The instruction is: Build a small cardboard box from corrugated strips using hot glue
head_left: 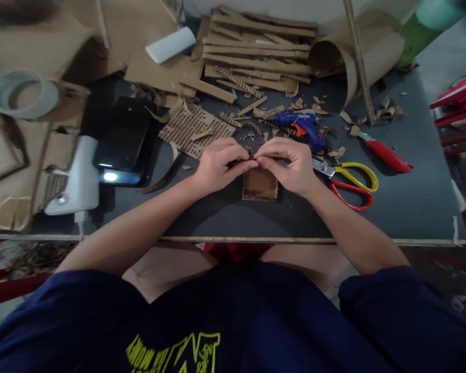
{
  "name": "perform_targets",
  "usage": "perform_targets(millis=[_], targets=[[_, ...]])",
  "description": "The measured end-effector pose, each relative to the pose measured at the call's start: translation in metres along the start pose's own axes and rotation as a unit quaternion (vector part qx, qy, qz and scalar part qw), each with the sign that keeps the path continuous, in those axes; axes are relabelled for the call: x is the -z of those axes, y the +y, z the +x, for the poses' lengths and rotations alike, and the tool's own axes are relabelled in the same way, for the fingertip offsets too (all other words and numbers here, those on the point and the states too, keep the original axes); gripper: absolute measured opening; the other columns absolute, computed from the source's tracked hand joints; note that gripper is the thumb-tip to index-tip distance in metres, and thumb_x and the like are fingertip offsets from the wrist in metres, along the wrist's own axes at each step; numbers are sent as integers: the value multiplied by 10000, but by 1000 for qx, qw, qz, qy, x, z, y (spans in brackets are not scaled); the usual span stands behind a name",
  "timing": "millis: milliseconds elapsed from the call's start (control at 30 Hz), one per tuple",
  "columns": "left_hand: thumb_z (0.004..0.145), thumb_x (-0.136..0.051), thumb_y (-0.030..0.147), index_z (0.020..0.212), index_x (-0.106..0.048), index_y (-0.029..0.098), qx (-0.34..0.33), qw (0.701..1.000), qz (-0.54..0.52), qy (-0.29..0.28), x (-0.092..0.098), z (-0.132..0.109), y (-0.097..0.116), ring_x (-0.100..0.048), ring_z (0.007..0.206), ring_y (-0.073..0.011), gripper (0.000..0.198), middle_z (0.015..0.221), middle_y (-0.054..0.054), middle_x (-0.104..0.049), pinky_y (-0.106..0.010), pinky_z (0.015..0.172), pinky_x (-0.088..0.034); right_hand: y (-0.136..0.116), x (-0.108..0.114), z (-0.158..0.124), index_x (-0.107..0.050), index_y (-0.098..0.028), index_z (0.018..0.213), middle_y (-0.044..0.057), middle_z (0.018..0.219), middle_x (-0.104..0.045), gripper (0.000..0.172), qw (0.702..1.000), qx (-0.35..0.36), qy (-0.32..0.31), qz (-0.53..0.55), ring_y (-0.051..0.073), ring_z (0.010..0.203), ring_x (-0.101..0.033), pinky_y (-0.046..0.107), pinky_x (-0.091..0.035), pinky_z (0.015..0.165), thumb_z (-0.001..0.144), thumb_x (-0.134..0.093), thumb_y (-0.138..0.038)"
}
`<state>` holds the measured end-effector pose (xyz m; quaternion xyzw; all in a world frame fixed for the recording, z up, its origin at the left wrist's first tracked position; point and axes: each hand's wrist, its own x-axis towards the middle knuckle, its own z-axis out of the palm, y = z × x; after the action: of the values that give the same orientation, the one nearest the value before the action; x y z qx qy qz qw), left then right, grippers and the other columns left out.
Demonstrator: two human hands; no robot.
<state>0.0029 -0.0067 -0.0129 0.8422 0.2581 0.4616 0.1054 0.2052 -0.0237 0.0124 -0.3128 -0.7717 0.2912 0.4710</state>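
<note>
Cardboard strip (pixel 250 153), small and bumpy, sits pinched between the two hands. The left hand (pixel 217 167) and the right hand (pixel 293 165) meet fingertip to fingertip. Each one is closed tight on the strip with thumb and fingers. The fingers hide most of the strip, so its shape is hard to tell; it looks like a thin, short piece.

Right under the hands, a little nearer to the person, a small cardboard box (pixel 260 186) lies on the dark tabletop (pixel 411 207). It is square with low sides. The hands are over its far edge, but I cannot tell if they touch it.

Just to the right of the right hand lie scissors (pixel 351 182) with one yellow handle and one red handle. Their blades point at the right wrist. Just past the right hand lies a blue glue gun (pixel 303 128), with little cardboard scraps (pixel 264 111) all around it. Farther right is a red cutter (pixel 386 155).

Just past the left hand lies a ribbed cardboard sheet (pixel 192 129). Well to the left of the left hand is a black phone (pixel 124 135), and a white charger (pixel 79 178) lies beside it. Far past both hands is a pile of long cardboard pieces (pixel 256 52).
</note>
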Motion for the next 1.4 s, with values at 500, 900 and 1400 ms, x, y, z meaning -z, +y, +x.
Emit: perform_targets(millis=[500, 900, 1400], targets=[[945, -589, 461, 737, -555, 181, 4, 997, -73, -23, -1, 1, -4, -542, 632, -112, 350, 679, -13, -599, -230, 590, -416, -1, 2, 0, -744, -181, 831, 27, 790, -689, 243, 988, -110, -39, 98, 106, 699, -611, 202, -430, 527, 834, -751, -423], [911, -591, 551, 723, -558, 182, 27, 994, -93, -45, 0, 1, -4, -552, 634, -109, 416, 679, -12, -602, -232, 601, -432, -1, 3, 1, -734, -185, 823, -5, 730, -660, 326, 980, -137, -54, 136, 75, 564, -584, 190, -457, 495, 776, -787, -503], [876, -565, 650, 705, -586, 174, 76, 986, -133, -72, 1, 2, -6, -580, 661, -115, 506, 692, -33, -637, -233, 639, -458, 0, 3, 0, -725, -182, 822, -15, 664, -648, 332, 971, -174, -67, 150, 85, 555, -578, 199, -460, 497, 755, -807, -497]])
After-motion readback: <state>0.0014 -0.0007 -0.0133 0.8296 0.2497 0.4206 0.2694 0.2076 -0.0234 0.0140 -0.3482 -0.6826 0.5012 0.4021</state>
